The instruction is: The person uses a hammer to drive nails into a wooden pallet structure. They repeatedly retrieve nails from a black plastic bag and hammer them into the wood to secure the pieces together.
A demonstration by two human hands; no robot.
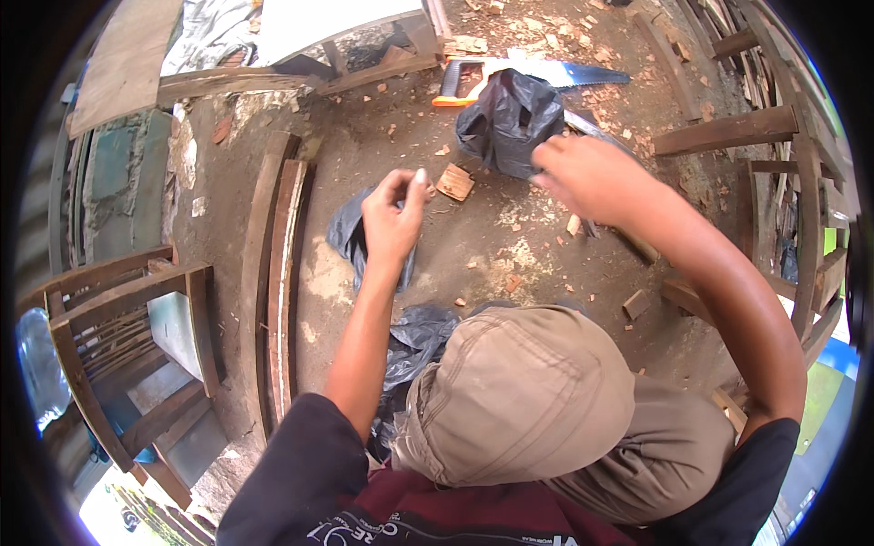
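Note:
My left hand [396, 217] is raised with its fingers curled in and the thumb up. Whatever it may pinch is too small or hidden to make out. Just behind and below that hand, a dark plastic bag [348, 227] lies on the ground. On the right, my right hand [583, 173] has its fingers bunched and slightly blurred, and their tips do not show clearly. It is close beside a black plastic bag [512, 123] that stands bulging on the dirt. Between the hands sits a small wood block [454, 183].
A handsaw [583, 73] with an orange and black handle lies behind the bag. Long wooden planks [273, 300] run along the left, beside a wooden chair [132, 318]. Wooden frames [728, 132] stand on the right. Chips litter the dirt. Another black bag [421, 337] lies near my knees.

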